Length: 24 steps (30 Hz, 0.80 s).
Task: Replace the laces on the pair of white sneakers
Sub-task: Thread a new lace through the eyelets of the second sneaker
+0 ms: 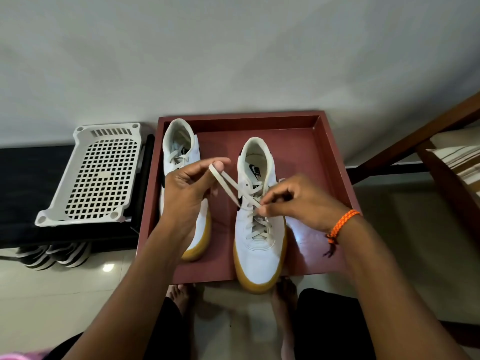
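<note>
Two white sneakers with tan soles stand in a maroon tray (330, 162), toes toward me. The right sneaker (259, 255) is laced with an off-white lace (228, 181). My left hand (189, 188) pinches a loop of that lace and holds it up to the left of the shoe. Over the upper eyelets, my right hand (298, 201) pinches the lace where it crosses the tongue. The left sneaker (180, 149) is laced too, and my left hand and forearm cover its middle.
A white perforated plastic rack (101, 175) lies on a dark surface left of the tray. Dark shoes (54, 255) sit under it. A wooden furniture frame (426, 141) stands to the right. My bare feet (284, 300) rest on the tiled floor by the tray's near edge.
</note>
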Each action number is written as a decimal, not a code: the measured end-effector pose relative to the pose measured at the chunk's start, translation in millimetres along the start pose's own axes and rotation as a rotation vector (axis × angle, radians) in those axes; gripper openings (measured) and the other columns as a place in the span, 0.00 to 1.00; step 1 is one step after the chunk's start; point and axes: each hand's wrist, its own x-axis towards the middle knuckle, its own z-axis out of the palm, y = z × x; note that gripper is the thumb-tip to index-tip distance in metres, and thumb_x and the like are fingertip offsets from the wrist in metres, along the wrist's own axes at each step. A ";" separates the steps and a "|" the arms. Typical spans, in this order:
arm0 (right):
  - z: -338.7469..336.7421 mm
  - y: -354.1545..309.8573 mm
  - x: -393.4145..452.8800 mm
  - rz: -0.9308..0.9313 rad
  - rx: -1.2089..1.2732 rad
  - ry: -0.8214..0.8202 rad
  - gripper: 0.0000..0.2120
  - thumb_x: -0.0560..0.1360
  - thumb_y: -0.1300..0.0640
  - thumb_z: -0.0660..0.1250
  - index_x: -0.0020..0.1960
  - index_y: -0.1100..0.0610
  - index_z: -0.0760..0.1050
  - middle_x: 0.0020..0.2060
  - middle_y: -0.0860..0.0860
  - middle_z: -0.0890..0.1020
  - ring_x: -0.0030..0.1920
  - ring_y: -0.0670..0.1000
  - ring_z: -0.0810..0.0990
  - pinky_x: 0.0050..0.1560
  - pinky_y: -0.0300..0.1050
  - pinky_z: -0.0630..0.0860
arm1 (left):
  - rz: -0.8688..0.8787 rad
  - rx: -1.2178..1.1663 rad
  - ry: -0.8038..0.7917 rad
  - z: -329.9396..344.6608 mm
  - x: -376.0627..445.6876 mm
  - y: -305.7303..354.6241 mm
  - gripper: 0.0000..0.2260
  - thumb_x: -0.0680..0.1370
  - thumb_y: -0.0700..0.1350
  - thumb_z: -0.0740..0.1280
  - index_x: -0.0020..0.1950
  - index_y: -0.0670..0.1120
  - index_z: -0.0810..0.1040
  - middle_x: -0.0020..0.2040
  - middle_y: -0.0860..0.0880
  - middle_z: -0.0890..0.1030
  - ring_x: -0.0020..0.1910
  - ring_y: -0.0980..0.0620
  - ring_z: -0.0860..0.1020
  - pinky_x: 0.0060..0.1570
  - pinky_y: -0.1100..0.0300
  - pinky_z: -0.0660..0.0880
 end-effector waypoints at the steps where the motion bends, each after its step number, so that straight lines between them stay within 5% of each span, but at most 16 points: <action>1: -8.1 0.1 -5.4 0.041 -0.035 -0.059 0.06 0.73 0.57 0.81 0.48 0.56 0.89 0.34 0.53 0.85 0.35 0.49 0.82 0.41 0.45 0.79 | -0.021 -0.026 0.007 -1.1 0.9 1.6 0.09 0.81 0.43 0.73 0.57 0.41 0.88 0.40 0.49 0.84 0.36 0.53 0.75 0.37 0.64 0.73; 2: -15.0 0.4 -9.9 0.082 -0.064 -0.115 0.05 0.74 0.60 0.80 0.50 0.58 0.89 0.31 0.47 0.84 0.33 0.43 0.81 0.39 0.39 0.76 | -0.037 -0.041 0.009 -2.1 1.8 1.8 0.09 0.81 0.44 0.72 0.57 0.41 0.88 0.40 0.48 0.83 0.37 0.54 0.76 0.38 0.65 0.74; 4: -21.5 -2.4 -15.8 0.077 -0.059 -0.153 0.07 0.77 0.64 0.76 0.53 0.56 0.89 0.37 0.48 0.87 0.39 0.46 0.85 0.39 0.41 0.79 | -0.048 -0.049 -0.024 -2.9 1.3 3.3 0.10 0.81 0.45 0.72 0.57 0.41 0.88 0.39 0.47 0.83 0.37 0.54 0.76 0.39 0.64 0.74; 7: -6.8 -13.1 -5.9 -0.067 0.109 0.131 0.13 0.79 0.68 0.70 0.54 0.54 0.88 0.29 0.54 0.77 0.28 0.51 0.73 0.31 0.40 0.72 | -0.065 -0.063 -0.084 5.1 -2.3 3.0 0.09 0.80 0.44 0.73 0.56 0.41 0.89 0.39 0.45 0.83 0.39 0.52 0.78 0.43 0.63 0.77; 10: 28.2 -24.2 9.0 -0.146 0.151 0.265 0.10 0.81 0.57 0.69 0.58 0.48 0.87 0.27 0.55 0.71 0.27 0.54 0.66 0.30 0.45 0.68 | -0.079 -0.093 -0.120 11.6 -3.7 1.5 0.09 0.80 0.42 0.73 0.56 0.40 0.89 0.40 0.42 0.83 0.41 0.48 0.81 0.46 0.57 0.80; 12: 46.4 -24.7 10.2 -0.158 0.030 0.213 0.07 0.81 0.53 0.68 0.55 0.47 0.85 0.29 0.59 0.76 0.30 0.59 0.72 0.33 0.53 0.73 | -0.079 -0.072 -0.129 11.9 -3.2 0.5 0.09 0.80 0.44 0.73 0.56 0.41 0.89 0.40 0.40 0.83 0.43 0.44 0.80 0.49 0.52 0.79; 16: 48.1 -21.8 7.9 -0.192 0.039 0.201 0.08 0.82 0.56 0.70 0.44 0.55 0.83 0.29 0.58 0.74 0.30 0.51 0.68 0.35 0.49 0.68 | -0.089 -0.068 -0.133 12.2 -4.6 1.9 0.09 0.80 0.43 0.73 0.56 0.40 0.89 0.40 0.40 0.82 0.39 0.47 0.82 0.41 0.59 0.79; 19: 26.8 -23.9 2.9 -0.122 0.102 0.069 0.07 0.80 0.59 0.73 0.45 0.60 0.87 0.32 0.57 0.83 0.31 0.48 0.78 0.37 0.45 0.74 | -0.086 -0.070 -0.109 9.5 -2.1 0.0 0.09 0.79 0.44 0.74 0.56 0.41 0.89 0.40 0.41 0.83 0.39 0.50 0.80 0.43 0.59 0.78; 20: 15.7 -21.8 -0.5 -0.077 0.087 0.002 0.06 0.79 0.62 0.73 0.46 0.61 0.88 0.35 0.53 0.86 0.35 0.45 0.82 0.41 0.41 0.78 | -0.079 -0.059 -0.097 8.3 -1.4 -0.3 0.09 0.79 0.45 0.74 0.56 0.41 0.89 0.40 0.42 0.83 0.39 0.50 0.78 0.42 0.60 0.76; 24: -25.2 -0.8 -17.5 0.102 -0.153 -0.175 0.08 0.79 0.63 0.73 0.45 0.56 0.89 0.42 0.51 0.89 0.48 0.54 0.87 0.60 0.55 0.82 | -0.035 0.024 -0.067 4.9 0.3 0.2 0.07 0.81 0.44 0.73 0.51 0.41 0.89 0.42 0.39 0.85 0.33 0.51 0.73 0.35 0.65 0.71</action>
